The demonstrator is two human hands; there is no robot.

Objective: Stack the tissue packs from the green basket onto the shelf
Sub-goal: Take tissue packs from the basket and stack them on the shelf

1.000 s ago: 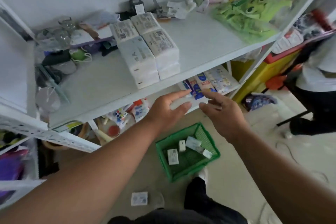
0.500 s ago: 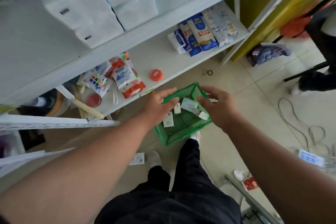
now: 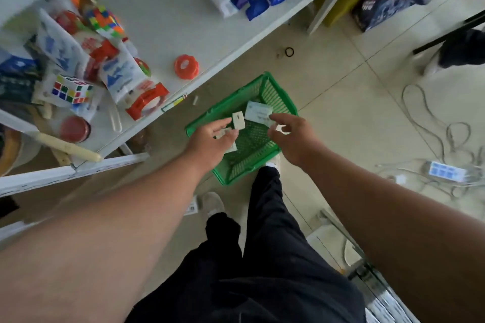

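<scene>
Head view is filled, largest first, by the white shelf (image 3: 168,18) that runs above and to the left of the green basket (image 3: 275,92), which stands on the tiled floor just in front of the shelf's edge and beside the person's shoe. No stacked tissue packs can be seen on the part of the shelf that is shown; only clutter is visible there, such as puzzle cubes and an orange tape roll (image 3: 185,66), well apart from the basket. Inside the basket a few small white packs are still seen, so the emptying is judged to be unfinished, with only a handful of items left. The left hand (image 3: 212,143) is held over the basket's left rim, its fingers curled around a small white pack (image 3: 230,148), while a second white pack (image 3: 238,120) lies just beyond its fingertips. The right hand (image 3: 294,137) is held over the basket's right rim; a flat white tissue pack (image 3: 258,113) is pinched between thumb and forefinger, and a small white piece is touched by the other fingers. The lift to the shelf is judged to be not yet begun.
</scene>
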